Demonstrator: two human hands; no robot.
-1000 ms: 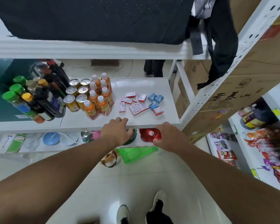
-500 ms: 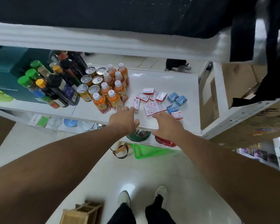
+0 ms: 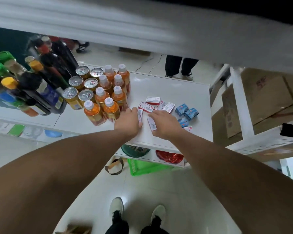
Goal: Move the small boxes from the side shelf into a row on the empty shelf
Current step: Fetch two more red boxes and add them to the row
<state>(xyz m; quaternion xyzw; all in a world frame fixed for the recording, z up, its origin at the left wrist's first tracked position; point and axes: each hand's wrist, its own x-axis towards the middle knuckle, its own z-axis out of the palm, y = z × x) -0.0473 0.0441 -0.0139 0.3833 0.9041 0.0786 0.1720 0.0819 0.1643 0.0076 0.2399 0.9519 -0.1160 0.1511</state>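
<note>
Hands reach over the near edge of the white shelf (image 3: 184,92), both palm down among the small boxes. The left hand (image 3: 128,123) has its fingers spread loose and flat, fingertips touching a red-and-white box (image 3: 140,114) that lies lengthwise just right of the orange-drink bottles (image 3: 108,95); it grips nothing. The right hand (image 3: 166,125) lies flat too, fingers extended over another red-and-white box (image 3: 151,123) whose left edge shows beside the palm; whether those fingers pinch it I cannot tell.

Farther back, more red-and-white boxes (image 3: 155,103) lie scattered flat, touching one another, and right of them sit three blue boxes (image 3: 186,111) close together. One more red-and-white box (image 3: 188,129) peeks out at the right wrist. Print on all the labels is too blurred to read.

Left of the bottles stand gold pull-tab cans (image 3: 82,89), then a crowd of dark bottles with green, yellow and red caps (image 3: 32,78). On the lower shelf a green tin (image 3: 135,150) and a red foil object (image 3: 169,157) show. Cardboard cartons (image 3: 260,102) fill the rack at right; their markings are not legible.
</note>
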